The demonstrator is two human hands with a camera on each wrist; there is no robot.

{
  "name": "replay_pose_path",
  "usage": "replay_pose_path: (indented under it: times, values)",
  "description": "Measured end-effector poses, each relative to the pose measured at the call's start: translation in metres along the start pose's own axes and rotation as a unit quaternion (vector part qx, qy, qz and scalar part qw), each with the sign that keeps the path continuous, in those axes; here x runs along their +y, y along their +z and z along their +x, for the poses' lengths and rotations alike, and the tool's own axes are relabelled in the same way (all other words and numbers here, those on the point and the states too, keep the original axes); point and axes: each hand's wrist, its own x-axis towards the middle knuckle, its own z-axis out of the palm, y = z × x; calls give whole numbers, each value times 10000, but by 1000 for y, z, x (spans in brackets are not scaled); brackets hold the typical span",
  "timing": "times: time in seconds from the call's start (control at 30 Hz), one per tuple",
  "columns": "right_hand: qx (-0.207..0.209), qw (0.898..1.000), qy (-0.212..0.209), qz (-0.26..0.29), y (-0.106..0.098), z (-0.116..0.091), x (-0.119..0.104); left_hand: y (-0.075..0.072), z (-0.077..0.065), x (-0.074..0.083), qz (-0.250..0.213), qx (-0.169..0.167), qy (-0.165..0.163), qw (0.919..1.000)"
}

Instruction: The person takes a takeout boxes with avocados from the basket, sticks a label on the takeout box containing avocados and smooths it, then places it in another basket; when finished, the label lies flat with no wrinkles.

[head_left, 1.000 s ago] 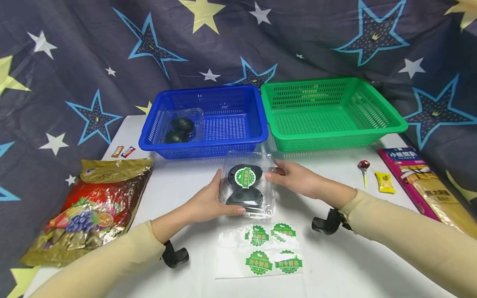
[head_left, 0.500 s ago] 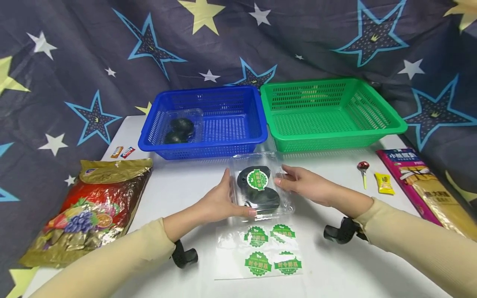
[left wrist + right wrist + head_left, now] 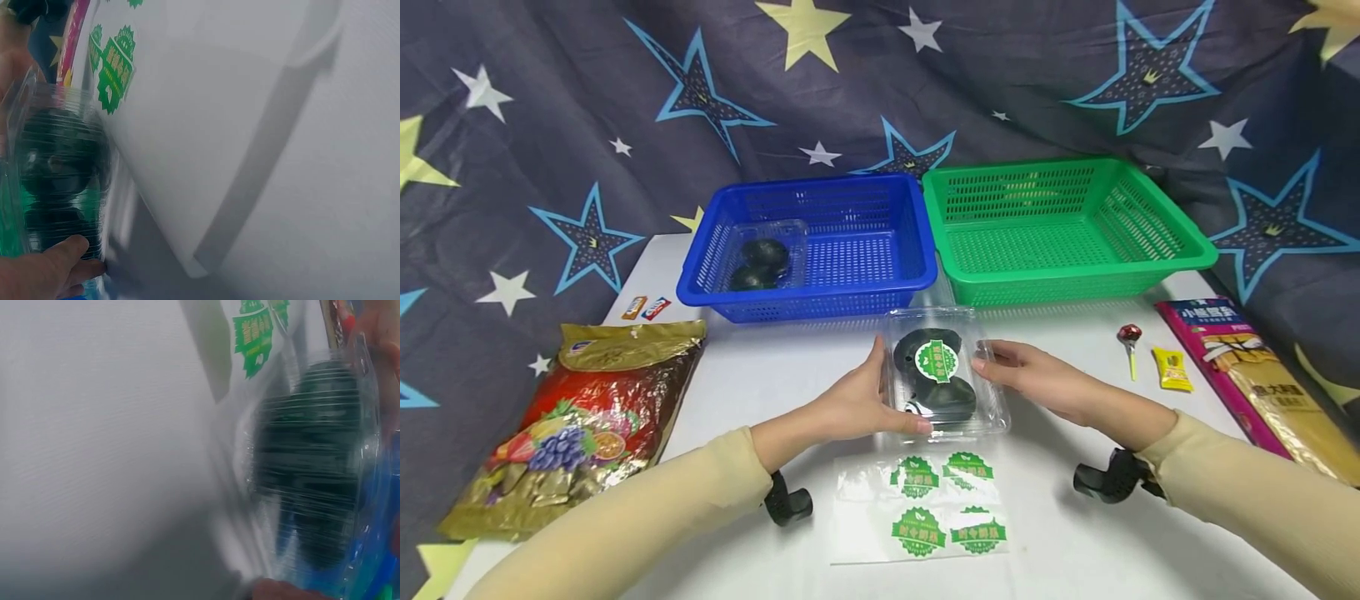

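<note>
A clear plastic clamshell box (image 3: 949,377) with two dark, avocado-like fruits inside is between my hands. On its lid sits a round green-and-white sticker (image 3: 936,361). My left hand (image 3: 853,404) grips the box's left side, its thumb along the near edge. My right hand (image 3: 1041,375) holds the right side, thumb toward the lid. Through the ribbed wall in the left wrist view, the fruits (image 3: 56,156) show dark. The right wrist view has the box (image 3: 312,456) close up, with little of the hand visible. Just in front lies a sheet of green stickers (image 3: 865,533).
Behind stand a blue basket (image 3: 808,296), holding another fruit box (image 3: 797,242), and a green basket (image 3: 1075,279). A large candy bag (image 3: 580,425) lies left, two small wrapped sweets (image 3: 645,307) beyond it. On the right are a lollipop (image 3: 1130,335), a yellow packet (image 3: 1172,369) and a long package (image 3: 1247,358).
Both hands have carried the box to the right, with its lid sticker still facing up. The baskets and the sticker sheet stay where they were.
</note>
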Motion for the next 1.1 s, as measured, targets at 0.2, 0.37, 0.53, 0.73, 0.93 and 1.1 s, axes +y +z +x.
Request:
replay_pose_path:
  times: [0.2,0.37,0.53,0.73,0.93,1.1]
  values:
    - [1,9999,31,107,-4,-3,5,4,4,3,-105,3,73,9999]
    - [103,9996,22,265,-4,-5,7,7,7,2,-196,14,166,9997]
    - [2,9946,-171,1021,-4,-12,10,10,9,2,-556,-118,193,9982]
    - [-357,9831,-292,1774,-11,-19,14,12,15,0,-848,-293,200,9958]
    - [-398,9822,-326,1807,-17,-19,20,12,16,3,-846,-369,96,9957]
    - [-224,9840,-323,1735,-21,-24,24,2,9,15,646,-141,306,9973]
